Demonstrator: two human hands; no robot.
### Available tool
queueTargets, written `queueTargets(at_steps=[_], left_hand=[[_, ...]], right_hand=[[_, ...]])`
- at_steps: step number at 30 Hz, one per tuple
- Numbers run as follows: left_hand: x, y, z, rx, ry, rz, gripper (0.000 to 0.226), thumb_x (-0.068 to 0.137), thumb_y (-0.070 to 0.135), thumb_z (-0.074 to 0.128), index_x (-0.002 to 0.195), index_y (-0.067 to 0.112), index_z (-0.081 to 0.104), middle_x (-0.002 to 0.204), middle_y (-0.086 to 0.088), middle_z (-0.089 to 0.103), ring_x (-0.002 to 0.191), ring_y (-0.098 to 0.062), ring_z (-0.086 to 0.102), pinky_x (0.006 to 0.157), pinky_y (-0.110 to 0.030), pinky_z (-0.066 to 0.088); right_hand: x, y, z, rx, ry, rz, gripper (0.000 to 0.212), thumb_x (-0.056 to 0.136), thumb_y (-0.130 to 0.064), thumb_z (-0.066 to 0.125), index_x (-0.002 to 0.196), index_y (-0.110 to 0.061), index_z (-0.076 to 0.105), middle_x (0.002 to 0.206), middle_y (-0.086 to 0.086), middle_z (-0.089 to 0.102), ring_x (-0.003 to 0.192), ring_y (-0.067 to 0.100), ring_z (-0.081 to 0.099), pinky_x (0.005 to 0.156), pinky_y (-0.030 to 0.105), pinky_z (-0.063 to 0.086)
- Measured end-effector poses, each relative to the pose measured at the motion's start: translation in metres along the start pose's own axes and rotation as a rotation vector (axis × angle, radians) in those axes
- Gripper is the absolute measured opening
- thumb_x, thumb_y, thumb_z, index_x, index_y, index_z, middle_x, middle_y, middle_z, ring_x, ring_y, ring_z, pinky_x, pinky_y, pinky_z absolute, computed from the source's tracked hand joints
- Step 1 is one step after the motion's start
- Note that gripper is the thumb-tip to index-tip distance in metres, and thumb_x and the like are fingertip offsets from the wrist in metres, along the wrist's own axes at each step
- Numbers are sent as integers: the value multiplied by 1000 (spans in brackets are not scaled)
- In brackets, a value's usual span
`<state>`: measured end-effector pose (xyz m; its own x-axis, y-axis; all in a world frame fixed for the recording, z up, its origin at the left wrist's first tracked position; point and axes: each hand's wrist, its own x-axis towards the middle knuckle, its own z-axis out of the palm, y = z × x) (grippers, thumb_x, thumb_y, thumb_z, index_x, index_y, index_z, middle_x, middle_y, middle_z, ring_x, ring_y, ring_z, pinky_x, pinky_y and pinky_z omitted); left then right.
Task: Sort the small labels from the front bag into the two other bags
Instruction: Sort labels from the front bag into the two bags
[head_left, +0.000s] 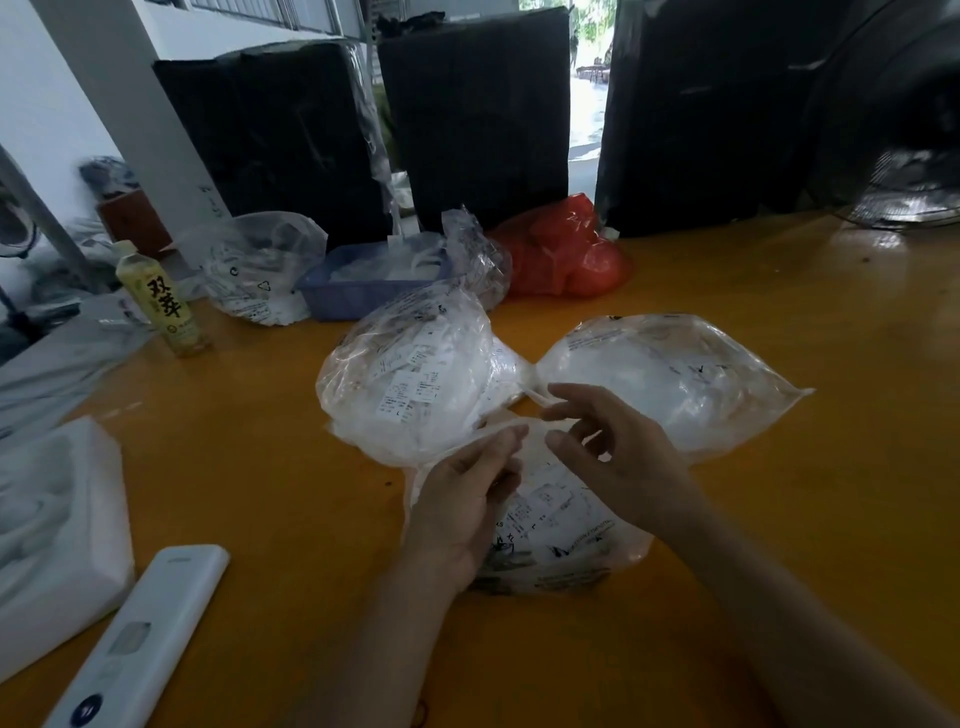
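Observation:
Three clear plastic bags of small white labels lie on the orange table (779, 519). The front bag (566, 540) sits nearest me, under both hands. The left bag (410, 384) bulges with printed labels, and the right bag (675, 384) lies flatter, its mouth pointing at the left one. My left hand (462, 509) rests on the front bag with its fingers curled at the bag's open edge. My right hand (608, 447) hovers over the same opening, fingers bent and spread. Whether either hand pinches a label is hidden by the plastic.
A white remote (140, 639) and a white foam block (57, 535) lie at the left front. Further back stand a yellow drink bottle (166, 301), another clear bag (260, 270), a blue tray (374, 280), a red bag (566, 249) and black-wrapped boxes (483, 114).

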<state>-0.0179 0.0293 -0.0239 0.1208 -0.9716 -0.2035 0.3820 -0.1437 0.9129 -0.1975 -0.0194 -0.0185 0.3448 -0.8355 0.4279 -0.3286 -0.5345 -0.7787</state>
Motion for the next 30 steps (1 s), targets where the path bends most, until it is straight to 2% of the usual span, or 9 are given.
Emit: queueTargets(at_steps=[3,6,8,13,16,18,21,24,30], left_hand=[[-3,-1,3,-33,-44,13,35,75,38,80,103,17,85,100,2,78,98,-14,64,87,-27,53],[-3,-3,3,-18,-47,-6,27,76,37,79,96,22,86,101,3,79,93,-12,65,85,-28,52],[-2,-4,2,-34,-38,-4,22,77,34,78,94,22,86,100,3,79,89,-10,67,81,-26,55],[-6,0,-1,147,-50,70,36,71,44,86,102,26,83,107,-3,80,96,-16,76,71,-23,58],[-5,0,-6,250,-9,123,10,85,28,83,95,29,84,98,-3,81,91,-17,78,60,-19,54],[-3,1,-8,210,44,123,8,88,19,81,91,25,84,98,-5,81,89,-18,79,56,-18,53],[1,4,-11,-47,98,76,9,79,10,81,86,14,83,98,-13,81,86,-20,80,58,-17,58],[6,5,-13,-254,86,75,17,73,1,77,90,2,79,97,-22,79,85,-26,80,65,-20,62],[9,3,-14,-323,68,73,23,76,4,79,97,-3,77,96,-23,78,84,-28,80,67,-22,63]], right_hand=[[-2,-3,1,100,-138,93,50,86,-55,66,129,-31,61,107,-22,69,84,6,69,69,23,59],[-2,0,6,113,-77,145,12,91,-38,71,101,-33,70,86,-11,73,73,11,69,67,32,60],[0,4,6,141,-11,147,5,92,-28,73,94,-33,72,82,-11,73,70,7,68,66,24,58],[-3,3,8,-42,-47,47,8,92,-31,72,91,-38,70,82,-29,69,67,0,65,57,12,47],[-3,2,12,-93,-43,5,5,95,-34,67,94,-38,69,78,-24,68,68,1,64,56,14,47],[-2,5,15,-159,-11,21,7,99,-38,59,97,-37,66,77,-21,65,65,2,61,54,14,44],[-2,13,17,-408,-58,36,13,101,-37,54,99,-30,66,85,-21,60,77,0,59,66,14,42],[-3,18,22,-637,-186,17,23,102,-39,50,112,-29,69,112,-10,62,103,12,52,85,28,45],[-5,15,27,-870,-299,55,44,102,-57,39,141,-42,51,144,-6,44,125,19,39,92,38,47]])
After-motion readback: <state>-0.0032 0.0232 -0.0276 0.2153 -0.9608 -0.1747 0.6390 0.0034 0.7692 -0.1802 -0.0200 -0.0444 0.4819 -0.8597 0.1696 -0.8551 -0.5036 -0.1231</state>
